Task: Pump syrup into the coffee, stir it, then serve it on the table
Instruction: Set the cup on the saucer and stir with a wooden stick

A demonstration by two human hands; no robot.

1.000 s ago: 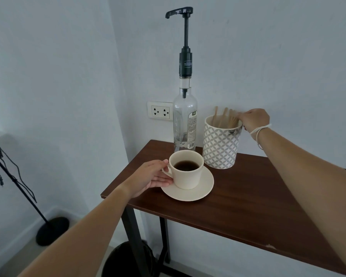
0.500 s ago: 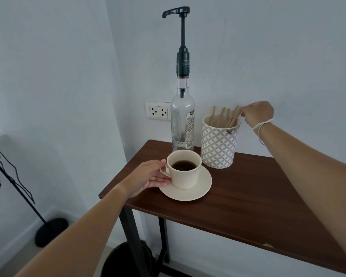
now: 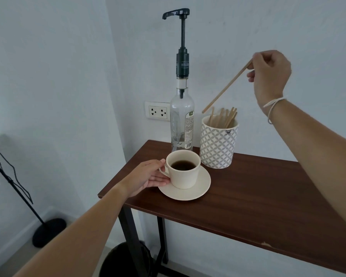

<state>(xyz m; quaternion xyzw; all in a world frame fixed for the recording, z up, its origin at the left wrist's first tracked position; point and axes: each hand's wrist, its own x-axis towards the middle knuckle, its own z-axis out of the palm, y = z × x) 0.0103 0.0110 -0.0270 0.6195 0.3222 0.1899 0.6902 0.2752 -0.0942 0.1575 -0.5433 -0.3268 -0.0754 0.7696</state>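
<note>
A cream cup of dark coffee stands on a cream saucer near the left end of a brown table. My left hand grips the cup's handle. Behind the cup stands a clear syrup bottle with a tall dark pump, its spout pointing left. My right hand is raised above a patterned holder and pinches the top of a wooden stir stick. The stick slants down to the left, its lower tip just above the holder's rim.
Several more wooden sticks stand in the holder. A wall socket sits behind the bottle. A black stand with cables is on the floor at the left. A dark bin sits under the table's left end.
My right hand has risen from the holder's rim, drawing one stir stick up and out. My left hand stays on the cup's handle.
</note>
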